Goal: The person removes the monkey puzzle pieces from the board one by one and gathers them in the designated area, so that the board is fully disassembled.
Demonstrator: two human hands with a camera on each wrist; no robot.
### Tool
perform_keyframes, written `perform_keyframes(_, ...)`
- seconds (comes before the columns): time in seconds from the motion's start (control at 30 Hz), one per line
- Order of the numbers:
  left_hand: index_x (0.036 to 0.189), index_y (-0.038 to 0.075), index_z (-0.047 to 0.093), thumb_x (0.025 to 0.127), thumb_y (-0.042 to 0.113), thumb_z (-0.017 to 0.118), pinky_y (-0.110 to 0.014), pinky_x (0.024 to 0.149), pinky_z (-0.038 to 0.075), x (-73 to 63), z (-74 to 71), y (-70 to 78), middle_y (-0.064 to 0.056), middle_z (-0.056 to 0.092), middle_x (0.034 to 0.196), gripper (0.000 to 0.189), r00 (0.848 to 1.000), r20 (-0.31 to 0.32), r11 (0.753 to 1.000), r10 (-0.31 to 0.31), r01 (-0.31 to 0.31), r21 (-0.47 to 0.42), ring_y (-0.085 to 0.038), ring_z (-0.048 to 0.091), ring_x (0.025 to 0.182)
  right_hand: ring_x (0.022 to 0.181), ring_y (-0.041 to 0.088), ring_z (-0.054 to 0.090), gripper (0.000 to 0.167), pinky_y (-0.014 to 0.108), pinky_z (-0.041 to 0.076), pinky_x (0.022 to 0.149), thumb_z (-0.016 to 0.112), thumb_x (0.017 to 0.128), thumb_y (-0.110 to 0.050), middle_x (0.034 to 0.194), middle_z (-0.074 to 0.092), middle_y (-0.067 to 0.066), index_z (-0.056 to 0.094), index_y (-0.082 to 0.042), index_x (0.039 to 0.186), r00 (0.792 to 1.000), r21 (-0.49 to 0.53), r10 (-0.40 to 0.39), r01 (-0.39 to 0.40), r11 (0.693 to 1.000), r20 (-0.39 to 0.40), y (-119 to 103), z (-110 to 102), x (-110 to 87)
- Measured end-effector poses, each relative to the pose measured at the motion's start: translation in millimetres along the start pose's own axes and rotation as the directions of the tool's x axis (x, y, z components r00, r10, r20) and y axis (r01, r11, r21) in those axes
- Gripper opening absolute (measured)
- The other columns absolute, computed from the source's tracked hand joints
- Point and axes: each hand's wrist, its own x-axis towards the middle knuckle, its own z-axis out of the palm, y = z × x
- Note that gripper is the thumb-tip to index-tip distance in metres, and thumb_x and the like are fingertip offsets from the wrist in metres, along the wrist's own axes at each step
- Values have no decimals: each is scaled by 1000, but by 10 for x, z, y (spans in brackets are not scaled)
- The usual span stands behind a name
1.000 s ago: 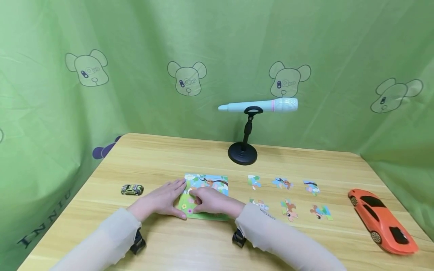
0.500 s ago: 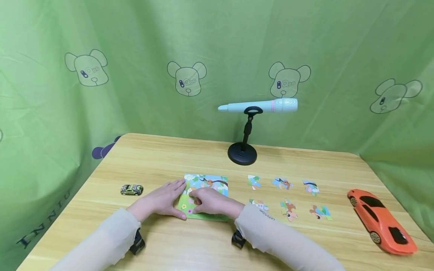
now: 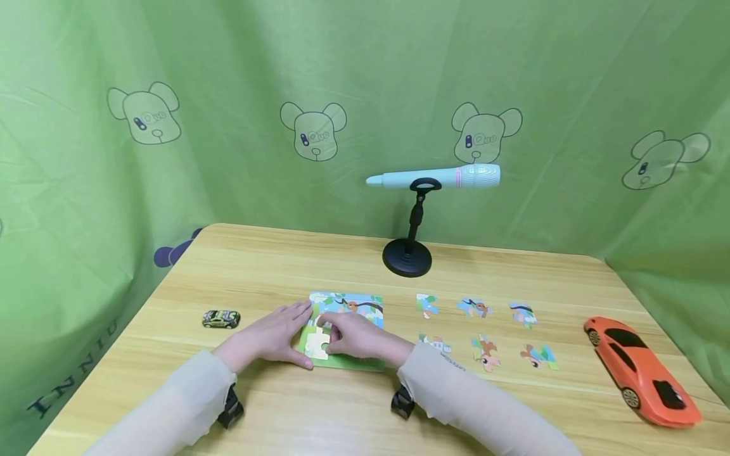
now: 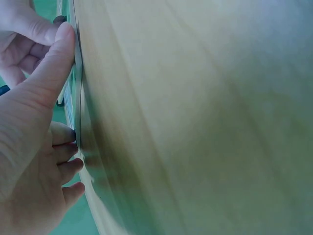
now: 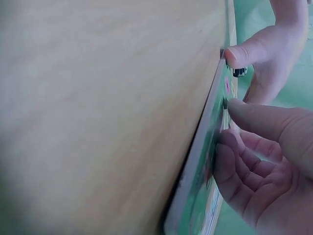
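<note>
A square picture puzzle board (image 3: 359,364) lies on the table, with a bird on a branch printed near its top. My left hand (image 3: 277,335) rests along the board's left side, fingers extended and thumb at the lower left corner. Over the board's middle, my right hand (image 3: 353,335) has its thumb and forefinger at a pale puzzle piece (image 3: 316,344) in the lower left and pinches its edge. The pale look may be glare. A pink flower shows beside the right thumb (image 5: 244,113) in the right wrist view.
Several loose puzzle pieces (image 3: 486,353) lie in two rows to the right. An orange toy car (image 3: 641,373) stands at the far right, a small patterned toy car (image 3: 221,318) at the left. Behind is a blue microphone (image 3: 433,178) on a black stand (image 3: 407,257).
The lower left puzzle piece, with flowers showing before, now looks pale with a clear outline. My right thumb and forefinger have shifted slightly at it. My left hand stays put.
</note>
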Motion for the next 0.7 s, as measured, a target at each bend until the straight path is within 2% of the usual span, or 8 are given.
perform_keyframes(0.27,143,-5,22,69,69,59,-46,109,15,4,8,-9,-20,16,149,111,1000,-1,1000,-6,6,3,-34,17,135,55,7,50,23,21,43,51,62,88,-8,67,55,-4,56,-8,111,998,127,-40,47,991,-52,78,1,13)
perform_keyframes(0.47,143,-5,22,69,69,59,-47,109,15,1,5,-9,-20,16,149,111,1000,1,1000,-7,7,5,-34,17,135,55,10,55,20,22,46,50,61,89,-6,66,57,-3,55,-9,107,997,203,-38,52,978,-75,84,11,5)
perform_keyframes(0.7,142,-7,22,69,68,60,-47,109,15,1,7,-11,-21,16,148,111,1000,-6,1000,-1,1,0,-35,17,135,57,25,59,20,31,52,51,59,89,-5,71,61,13,52,-4,108,994,342,-8,44,939,-107,78,-132,-91)
